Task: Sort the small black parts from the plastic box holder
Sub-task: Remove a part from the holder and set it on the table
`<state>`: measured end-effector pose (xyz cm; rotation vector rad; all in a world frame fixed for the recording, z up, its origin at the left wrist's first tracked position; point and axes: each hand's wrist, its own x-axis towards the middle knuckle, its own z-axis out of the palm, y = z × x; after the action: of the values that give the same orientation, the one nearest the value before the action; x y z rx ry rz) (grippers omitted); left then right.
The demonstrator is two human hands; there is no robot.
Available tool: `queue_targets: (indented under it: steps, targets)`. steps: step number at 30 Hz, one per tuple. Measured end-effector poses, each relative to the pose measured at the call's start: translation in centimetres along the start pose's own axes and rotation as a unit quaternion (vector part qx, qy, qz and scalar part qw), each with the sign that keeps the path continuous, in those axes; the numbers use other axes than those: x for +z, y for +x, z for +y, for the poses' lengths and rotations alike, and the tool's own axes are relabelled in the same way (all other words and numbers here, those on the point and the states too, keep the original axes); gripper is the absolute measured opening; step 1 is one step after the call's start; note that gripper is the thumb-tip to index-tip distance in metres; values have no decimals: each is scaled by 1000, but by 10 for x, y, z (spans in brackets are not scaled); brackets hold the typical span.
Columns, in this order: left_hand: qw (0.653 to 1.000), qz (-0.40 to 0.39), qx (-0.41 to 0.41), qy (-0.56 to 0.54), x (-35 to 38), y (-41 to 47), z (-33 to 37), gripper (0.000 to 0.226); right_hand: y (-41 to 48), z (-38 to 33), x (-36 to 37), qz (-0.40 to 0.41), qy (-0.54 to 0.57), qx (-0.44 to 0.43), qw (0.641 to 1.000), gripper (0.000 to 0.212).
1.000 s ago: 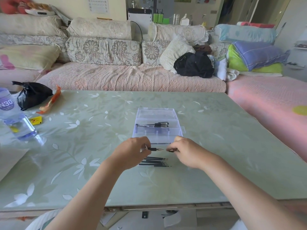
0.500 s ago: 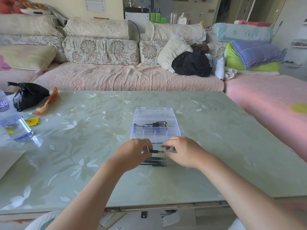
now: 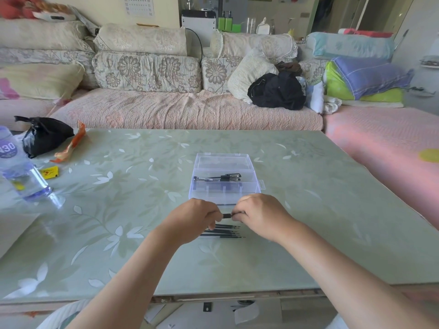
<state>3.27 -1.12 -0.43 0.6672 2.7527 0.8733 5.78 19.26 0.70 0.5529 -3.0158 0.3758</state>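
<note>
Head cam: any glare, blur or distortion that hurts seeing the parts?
Head view: wide-angle bend at the edges, where the water bottle smears; daylight glare washes the table sheen; centre is sharp, so the clear box and thin black parts read well; the part between left hand and right hand is mostly covered.

Just beyond your grip the open plastic box blocks the way forward, and just below it a row of thin black parts lies on the table. Right of your grip the tabletop is bare; far left stand a water bottle and black bag.
</note>
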Motion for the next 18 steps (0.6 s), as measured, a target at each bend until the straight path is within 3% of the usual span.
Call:
queue_targets:
  steps: [4,6,10,14,18]
  targets:
    - [1000,11,9,24,-1,-2,2,6,-1,0,-1,10,15,8,1000,18]
    - [998,18,26,58,0,-4,3,17,-1,0,-1,18,17,13,1000,17]
    - [996,38,30,80,0,-3,6,6,-2,0,-1,37,15,20,999,14]
    - [996,25,14,88,2,-2,6,20,-2,-1,-1,51,12,26,998,12]
    - [993,38,36,108,2,-4,7,10,-1,-1,0,51,8,26,998,12]
